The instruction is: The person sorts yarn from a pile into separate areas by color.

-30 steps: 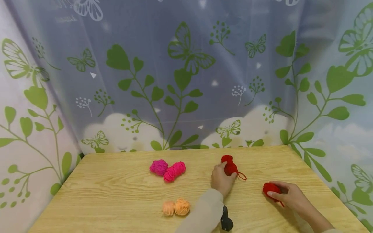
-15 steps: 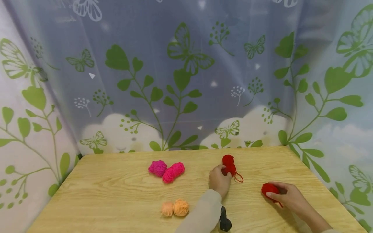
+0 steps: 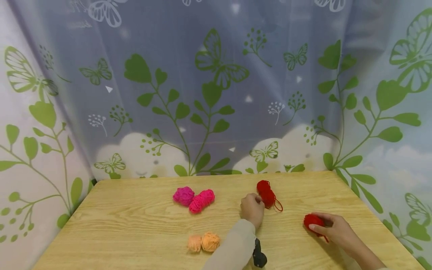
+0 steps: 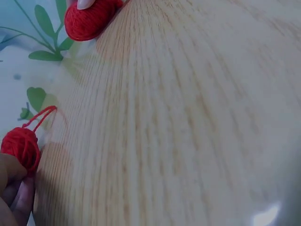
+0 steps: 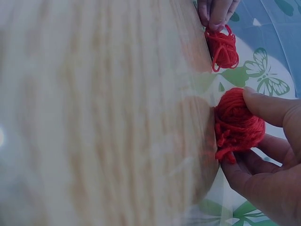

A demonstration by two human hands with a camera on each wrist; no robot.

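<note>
Two small red balls of yarn (image 3: 267, 196) lie against each other near the back right of the table, a loose loop trailing from the nearer one. My left hand (image 3: 252, 210) is at their left side with loosely curled fingers; in the left wrist view its fingertips (image 4: 10, 170) are close against the yarn. Farther right and nearer me, my right hand (image 3: 338, 229) holds another red ball of yarn (image 3: 314, 224) between thumb and fingers at the tabletop. In the right wrist view a short tail hangs from this ball (image 5: 239, 120).
A purple ball of yarn (image 3: 183, 196) and a hot pink bundle of yarn (image 3: 201, 201) touch at the back middle. Nearer me sit two orange balls of yarn (image 3: 210, 242) side by side. A patterned curtain (image 3: 162, 112) rises behind the wooden table (image 3: 128, 225).
My left hand has drawn slightly left off the pair of red yarn balls, which stay in place. My right hand keeps its hold on the other red ball.
</note>
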